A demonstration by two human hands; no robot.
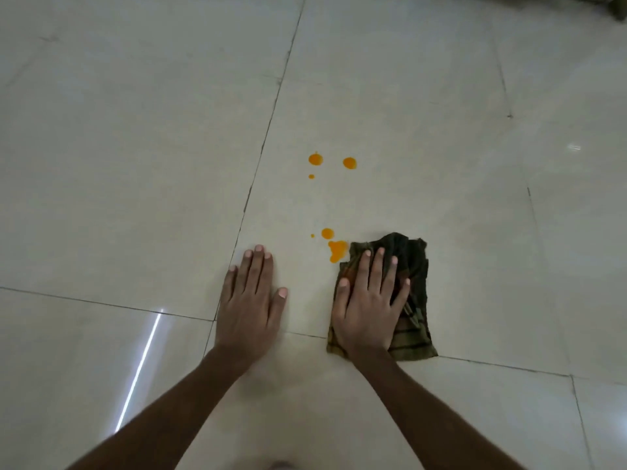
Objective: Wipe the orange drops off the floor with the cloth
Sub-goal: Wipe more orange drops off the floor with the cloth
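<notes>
Several orange drops lie on the pale tiled floor point(135, 164). A far group point(316, 159) holds two round drops and a tiny one. A near group point(337, 250) has a larger smeared blot touching the cloth's left edge, with a round drop and a speck just beyond it. The cloth point(412, 266) is dark green with brown stripes, crumpled flat on the floor. My right hand point(368, 307) presses palm-down on the cloth, fingers spread. My left hand point(251, 300) rests flat on the bare tile to the left, holding nothing.
Dark grout lines cross the floor; one runs under both wrists, another slants away just left of my left hand. A bright light streak point(142, 368) reflects at the lower left. Some dark object point(617, 8) shows at the top right corner.
</notes>
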